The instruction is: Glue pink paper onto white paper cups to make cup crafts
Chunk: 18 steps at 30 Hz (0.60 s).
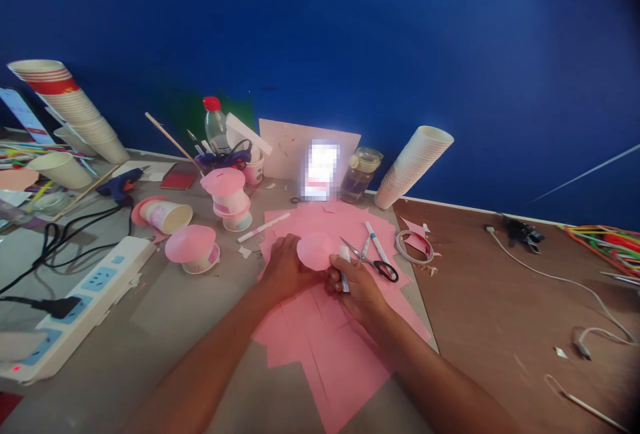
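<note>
Nearest, pink paper sheets (325, 354) lie spread over the grey desk (175, 314), whose right half is brown. Above them the left hand (286, 266) pinches a pink paper circle (315, 251) in its fingers. The right hand (359, 287) is clenched around a small white tube (345, 269) (label too small to read). Scissors (374, 262) lie just beside it. Farther back stand pink-topped cups (195, 251), then the blue wall (400, 34).

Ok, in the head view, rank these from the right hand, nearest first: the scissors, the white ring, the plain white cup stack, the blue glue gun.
1. Scissors, just beyond the right hand.
2. White ring, farther to the right.
3. Plain white cup stack, leaning at the back wall.
4. Blue glue gun, far left.
</note>
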### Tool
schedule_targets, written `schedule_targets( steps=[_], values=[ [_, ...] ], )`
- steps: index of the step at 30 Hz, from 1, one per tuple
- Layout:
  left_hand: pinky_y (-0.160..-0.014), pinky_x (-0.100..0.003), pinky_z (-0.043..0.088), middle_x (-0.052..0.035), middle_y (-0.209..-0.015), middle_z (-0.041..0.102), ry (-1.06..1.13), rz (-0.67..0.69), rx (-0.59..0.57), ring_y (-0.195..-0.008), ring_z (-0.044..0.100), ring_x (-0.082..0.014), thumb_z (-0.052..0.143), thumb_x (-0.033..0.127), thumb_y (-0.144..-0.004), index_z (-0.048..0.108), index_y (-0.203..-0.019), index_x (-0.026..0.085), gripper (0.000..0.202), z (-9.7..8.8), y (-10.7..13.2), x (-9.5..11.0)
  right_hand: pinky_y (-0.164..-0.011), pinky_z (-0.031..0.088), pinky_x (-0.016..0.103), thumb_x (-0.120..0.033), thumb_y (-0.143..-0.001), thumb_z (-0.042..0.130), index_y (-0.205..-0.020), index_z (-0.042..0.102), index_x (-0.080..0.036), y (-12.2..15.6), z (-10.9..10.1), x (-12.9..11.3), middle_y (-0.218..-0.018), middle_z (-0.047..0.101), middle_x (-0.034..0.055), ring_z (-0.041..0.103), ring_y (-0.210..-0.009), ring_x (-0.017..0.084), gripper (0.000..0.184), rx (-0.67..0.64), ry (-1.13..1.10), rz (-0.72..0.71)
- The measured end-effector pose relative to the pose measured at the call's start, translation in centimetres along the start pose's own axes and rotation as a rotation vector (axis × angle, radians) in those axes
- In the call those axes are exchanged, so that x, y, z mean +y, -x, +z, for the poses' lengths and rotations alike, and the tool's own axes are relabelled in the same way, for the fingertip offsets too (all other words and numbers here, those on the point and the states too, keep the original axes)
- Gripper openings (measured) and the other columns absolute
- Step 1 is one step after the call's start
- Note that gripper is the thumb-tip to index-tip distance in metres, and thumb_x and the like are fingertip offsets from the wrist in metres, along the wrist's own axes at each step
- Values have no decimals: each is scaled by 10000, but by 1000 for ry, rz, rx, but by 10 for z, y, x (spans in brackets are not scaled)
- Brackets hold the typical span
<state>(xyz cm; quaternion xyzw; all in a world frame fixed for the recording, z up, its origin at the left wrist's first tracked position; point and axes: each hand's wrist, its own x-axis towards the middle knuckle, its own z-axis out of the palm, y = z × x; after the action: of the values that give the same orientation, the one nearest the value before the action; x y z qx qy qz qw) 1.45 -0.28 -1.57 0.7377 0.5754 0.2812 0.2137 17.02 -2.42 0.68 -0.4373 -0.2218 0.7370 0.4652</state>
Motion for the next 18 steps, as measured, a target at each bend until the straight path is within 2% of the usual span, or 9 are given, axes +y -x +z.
schedule_targets(
  steps=[4, 7, 10, 12, 13, 15, 16, 18],
  values=[
    [-784, -419, 426, -62, -975, 535, 10, -16, -2, -949, 481, -278, 706, 513, -593, 521, -939, 199, 503, 0, 0, 1, -411, 267, 204, -351, -633, 729, -593, 476, -170, -1, 0, -2, -439, 457, -72, 337, -370, 44, 314, 12, 28, 2],
    [-789, -412, 430, -57, -962, 540, 21, -24, 25, -950, 485, -271, 723, 496, -572, 516, -954, 196, 528, 0, 1, 3, -420, 299, 212, -384, -702, 669, -671, 543, -168, 4, -3, -7, -506, 468, -64, 362, -403, 55, 252, 86, 137, -132],
    [-786, -403, 431, -62, -964, 539, 7, -52, 33, -943, 485, -266, 723, 462, -577, 504, -962, 188, 521, -1, 1, 6, -487, 385, 236, -374, -792, 583, -821, 609, -186, 15, -4, -15, -599, 511, -37, 461, -504, 91, 192, 207, 455, -440],
    [-779, -396, 430, -67, -961, 536, -3, -69, 10, -946, 484, -267, 714, 451, -591, 503, -967, 188, 505, -2, 1, 8, -609, 468, 289, -319, -813, 561, -903, 627, -205, 25, -2, -18, -763, 598, 13, 564, -659, 140, 159, 217, 728, -684],
    [-779, -393, 427, -68, -955, 534, -11, -71, -3, -946, 485, -267, 706, 442, -605, 506, -970, 189, 487, -3, 1, 10, -710, 492, 332, -276, -809, 564, -936, 629, -215, 28, 0, -19, -889, 621, 44, 600, -797, 176, 156, 167, 856, -843],
    [-792, -389, 418, -63, -928, 531, -42, -59, -24, -942, 490, -262, 676, 407, -651, 523, -960, 198, 403, -6, 2, 12, -888, 463, 422, -195, -791, 563, -1053, 603, -234, 31, 4, -19, -1124, 592, 88, 561, -1064, 239, 268, 2, 1070, -1127],
    [-800, -388, 412, -60, -910, 531, -70, -39, -40, -938, 492, -258, 652, 377, -681, 534, -943, 204, 336, -7, 1, 13, -949, 429, 462, -165, -781, 557, -1118, 574, -241, 30, 6, -18, -1216, 552, 102, 501, -1170, 262, 346, -86, 1159, -1231],
    [-815, -394, 399, -63, -884, 532, -154, 36, -87, -938, 490, -260, 606, 305, -721, 553, -900, 208, 211, -10, 1, 15, -1007, 374, 522, -144, -767, 544, -1219, 505, -247, 23, 8, -14, -1338, 471, 113, 371, -1300, 291, 465, -202, 1310, -1332]
  ],
)
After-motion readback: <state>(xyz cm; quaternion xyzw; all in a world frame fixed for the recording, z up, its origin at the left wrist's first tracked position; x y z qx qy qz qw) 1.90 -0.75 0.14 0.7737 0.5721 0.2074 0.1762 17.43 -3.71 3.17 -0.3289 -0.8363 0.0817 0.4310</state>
